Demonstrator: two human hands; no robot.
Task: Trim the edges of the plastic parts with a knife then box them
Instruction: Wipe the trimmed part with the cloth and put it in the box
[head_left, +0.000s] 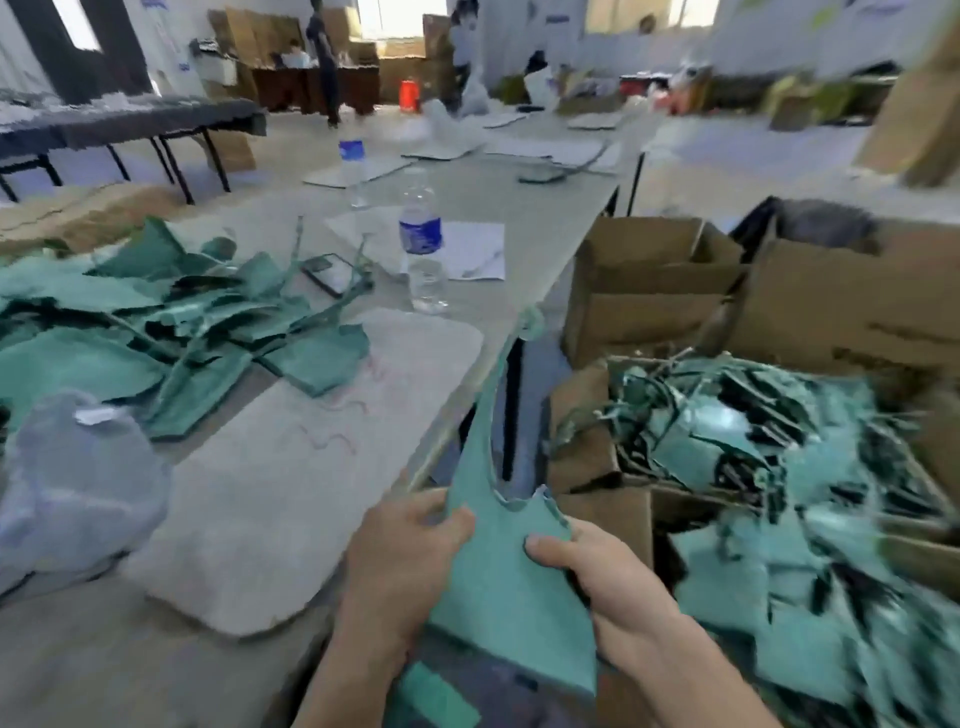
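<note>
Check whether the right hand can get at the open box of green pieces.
Probably yes: the box stands open beside the right hand, nothing between them, though that hand grips the green sheet.

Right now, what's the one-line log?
left hand: grips green sheet | right hand: grips green sheet | knife: not visible | box: holds green pieces

We look along a long grey counter (524, 208) into a wide room with pale walls (779, 31) and a light grey floor (727, 161). Past the counter's far edge daylight glares through a window (400, 18), with brown cardboard (244, 23) stacked beside it. Off its left edge we see a dark-topped folding table (130, 122) on black legs.
</note>
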